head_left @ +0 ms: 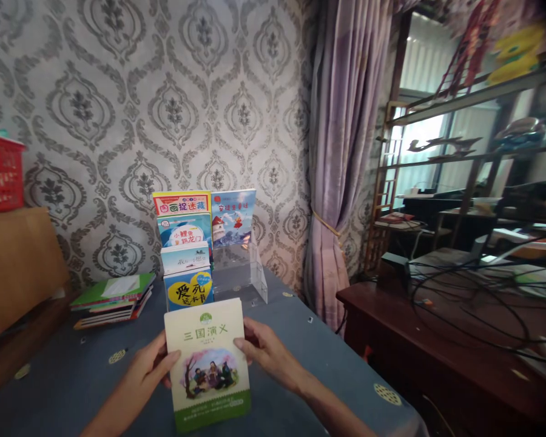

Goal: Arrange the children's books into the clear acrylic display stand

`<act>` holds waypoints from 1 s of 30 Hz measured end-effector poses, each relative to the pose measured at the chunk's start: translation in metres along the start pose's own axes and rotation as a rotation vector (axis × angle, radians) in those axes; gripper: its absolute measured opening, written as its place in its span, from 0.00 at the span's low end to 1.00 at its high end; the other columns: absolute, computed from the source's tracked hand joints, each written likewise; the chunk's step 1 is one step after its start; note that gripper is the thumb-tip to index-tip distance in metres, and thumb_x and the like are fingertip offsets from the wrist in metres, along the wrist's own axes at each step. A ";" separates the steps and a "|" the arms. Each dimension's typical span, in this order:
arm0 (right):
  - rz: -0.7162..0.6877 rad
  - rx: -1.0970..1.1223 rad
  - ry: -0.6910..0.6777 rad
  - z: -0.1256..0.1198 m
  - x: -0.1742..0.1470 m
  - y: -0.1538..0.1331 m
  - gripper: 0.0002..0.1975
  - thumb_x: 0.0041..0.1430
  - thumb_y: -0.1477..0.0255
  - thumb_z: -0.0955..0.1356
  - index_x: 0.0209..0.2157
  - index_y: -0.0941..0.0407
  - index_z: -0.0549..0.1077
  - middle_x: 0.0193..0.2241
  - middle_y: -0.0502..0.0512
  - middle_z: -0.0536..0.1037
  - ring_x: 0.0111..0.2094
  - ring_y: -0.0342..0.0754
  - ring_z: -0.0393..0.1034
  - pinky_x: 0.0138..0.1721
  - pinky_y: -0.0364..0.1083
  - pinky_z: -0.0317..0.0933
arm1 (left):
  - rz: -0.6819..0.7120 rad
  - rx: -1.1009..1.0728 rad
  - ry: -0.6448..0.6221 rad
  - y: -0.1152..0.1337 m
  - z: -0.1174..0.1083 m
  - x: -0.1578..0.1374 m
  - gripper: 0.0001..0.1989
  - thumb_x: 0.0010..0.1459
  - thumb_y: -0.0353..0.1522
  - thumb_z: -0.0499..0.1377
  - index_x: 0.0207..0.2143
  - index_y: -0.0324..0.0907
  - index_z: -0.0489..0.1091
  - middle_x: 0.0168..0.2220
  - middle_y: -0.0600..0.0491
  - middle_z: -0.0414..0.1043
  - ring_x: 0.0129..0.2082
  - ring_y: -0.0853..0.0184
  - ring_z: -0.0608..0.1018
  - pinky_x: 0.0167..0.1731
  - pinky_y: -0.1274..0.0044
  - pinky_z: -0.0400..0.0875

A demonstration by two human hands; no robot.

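Observation:
A cream and green book (209, 340) with a picture of seated figures stands upright, cover facing me, above the table's front part. My left hand (152, 367) grips its left edge, thumb across the cover. On the opposite edge my right hand (264, 349) holds it the same way, fingers behind. Just beyond is a clear tiered book rack (239, 273). Its left column carries several books, among them a blue book with a yellow heart (188, 290) at the front. A light blue storybook (233, 218) rests in the top right tier, with bare clear tiers below it.
A stack of books (113, 297) lies left of the rack on the blue tablecloth (309, 364). Farther left are a cardboard box (22, 267) and a red basket (0, 173). To the right stands a dark red desk (391, 328) with tangled cables (464, 297), beside a purple curtain (341, 152).

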State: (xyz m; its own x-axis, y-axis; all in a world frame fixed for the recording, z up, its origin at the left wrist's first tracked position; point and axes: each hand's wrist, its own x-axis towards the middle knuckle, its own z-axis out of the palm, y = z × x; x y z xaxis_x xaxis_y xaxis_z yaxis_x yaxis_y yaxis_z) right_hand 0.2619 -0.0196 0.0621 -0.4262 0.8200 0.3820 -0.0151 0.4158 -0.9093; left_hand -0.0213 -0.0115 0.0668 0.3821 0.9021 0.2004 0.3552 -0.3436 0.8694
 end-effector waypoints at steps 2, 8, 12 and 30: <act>0.003 0.019 -0.025 -0.007 0.004 0.000 0.25 0.61 0.50 0.68 0.47 0.57 0.71 0.37 0.56 0.79 0.33 0.47 0.72 0.27 0.42 0.60 | -0.002 0.018 -0.006 0.009 0.000 0.004 0.30 0.61 0.53 0.54 0.55 0.42 0.67 0.38 0.49 0.79 0.27 0.63 0.76 0.27 0.74 0.75; -0.079 -0.070 -0.050 -0.062 0.040 -0.040 0.25 0.60 0.52 0.70 0.50 0.56 0.68 0.35 0.55 0.79 0.31 0.47 0.73 0.26 0.42 0.65 | 0.100 0.045 0.013 0.075 -0.011 0.046 0.32 0.62 0.46 0.56 0.64 0.43 0.53 0.37 0.49 0.79 0.27 0.63 0.78 0.26 0.74 0.75; -0.209 -0.295 0.003 -0.111 0.070 -0.116 0.21 0.60 0.60 0.71 0.50 0.57 0.69 0.35 0.56 0.78 0.31 0.47 0.74 0.26 0.44 0.69 | 0.274 0.089 0.113 0.152 -0.027 0.098 0.40 0.57 0.39 0.62 0.67 0.48 0.46 0.42 0.48 0.78 0.28 0.61 0.80 0.22 0.74 0.77; -0.654 -0.646 0.411 -0.226 0.214 -0.276 0.13 0.63 0.79 0.65 0.47 0.53 0.64 0.39 0.52 0.76 0.40 0.50 0.75 0.39 0.53 0.77 | 0.807 0.650 0.511 0.350 -0.077 0.233 0.38 0.61 0.25 0.60 0.66 0.46 0.41 0.43 0.56 0.71 0.37 0.71 0.75 0.34 0.78 0.74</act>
State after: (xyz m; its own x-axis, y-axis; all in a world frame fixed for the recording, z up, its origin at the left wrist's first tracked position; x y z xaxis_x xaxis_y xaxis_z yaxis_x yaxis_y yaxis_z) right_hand 0.3796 0.1301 0.4317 -0.1628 0.3758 0.9123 0.4111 0.8664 -0.2835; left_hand 0.1261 0.0983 0.4522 0.3607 0.3084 0.8802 0.5940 -0.8035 0.0381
